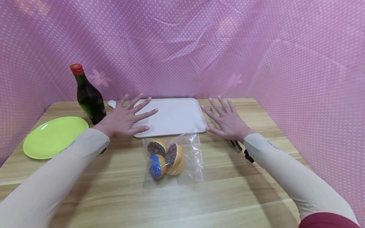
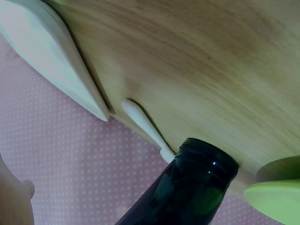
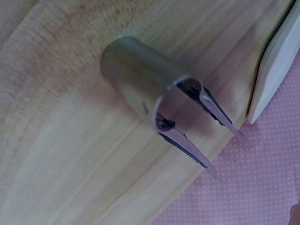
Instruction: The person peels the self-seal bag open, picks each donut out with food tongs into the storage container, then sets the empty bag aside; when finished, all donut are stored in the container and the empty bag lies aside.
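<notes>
My left hand is held with fingers spread, overlapping the left edge of a white tray in the head view, and holds nothing. Fingers likewise fanned out, my right hand hovers at the tray's right side, over metal tongs that it partly hides. The right wrist view shows the tongs' rounded metal body and two thin arms with dark edges. Between my forearms lies a clear plastic bag of several doughnut-like pieces, some with dark brown topping, one with blue.
Left of my left hand stands a dark green bottle with a red cap. A white spoon lies between bottle and tray. A lime-green plate sits at the table's left. Pink dotted cloth hangs around the wooden table.
</notes>
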`<state>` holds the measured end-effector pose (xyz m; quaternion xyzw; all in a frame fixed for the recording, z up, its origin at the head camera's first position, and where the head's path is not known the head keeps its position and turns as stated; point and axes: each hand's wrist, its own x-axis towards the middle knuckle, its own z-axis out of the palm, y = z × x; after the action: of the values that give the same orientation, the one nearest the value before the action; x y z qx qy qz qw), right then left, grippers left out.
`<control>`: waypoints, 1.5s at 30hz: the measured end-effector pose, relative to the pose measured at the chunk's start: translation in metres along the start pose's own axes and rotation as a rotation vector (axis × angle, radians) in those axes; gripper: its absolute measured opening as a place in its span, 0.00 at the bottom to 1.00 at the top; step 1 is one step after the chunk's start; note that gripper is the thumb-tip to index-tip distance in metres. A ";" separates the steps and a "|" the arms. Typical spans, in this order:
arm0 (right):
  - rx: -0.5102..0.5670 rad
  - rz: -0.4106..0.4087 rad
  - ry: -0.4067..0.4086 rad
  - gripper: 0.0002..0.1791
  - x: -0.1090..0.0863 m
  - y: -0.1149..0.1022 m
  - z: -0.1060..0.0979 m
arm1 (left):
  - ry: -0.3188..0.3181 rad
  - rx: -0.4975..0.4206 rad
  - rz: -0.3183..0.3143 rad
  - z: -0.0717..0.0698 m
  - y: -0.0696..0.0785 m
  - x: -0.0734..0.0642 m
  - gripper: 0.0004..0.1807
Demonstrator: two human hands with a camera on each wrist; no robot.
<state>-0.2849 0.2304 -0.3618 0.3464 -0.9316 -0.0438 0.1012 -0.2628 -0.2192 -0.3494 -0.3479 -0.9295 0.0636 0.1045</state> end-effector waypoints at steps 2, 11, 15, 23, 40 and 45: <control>0.000 0.001 -0.004 0.46 0.000 0.000 0.000 | -0.004 0.006 -0.002 0.000 0.000 0.000 0.40; 0.014 0.010 -0.015 0.46 0.002 -0.002 -0.001 | -0.017 0.005 -0.031 -0.003 -0.001 -0.005 0.40; 0.023 0.012 -0.017 0.46 0.002 -0.003 -0.002 | -0.023 -0.017 -0.038 -0.004 0.000 -0.007 0.40; 0.103 0.022 -0.011 0.45 -0.002 -0.001 -0.010 | -0.017 -0.047 -0.024 -0.007 0.004 -0.003 0.38; 0.677 -0.076 -0.064 0.21 0.020 -0.057 -0.042 | -0.076 -0.485 0.037 -0.025 0.041 -0.003 0.12; 0.665 -0.085 -0.075 0.12 0.025 -0.068 -0.047 | -0.153 -0.613 0.001 -0.025 0.045 -0.010 0.11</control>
<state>-0.2496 0.1619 -0.3219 0.3971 -0.8827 0.2455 -0.0534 -0.2210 -0.1909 -0.3358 -0.3577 -0.9105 -0.1933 -0.0755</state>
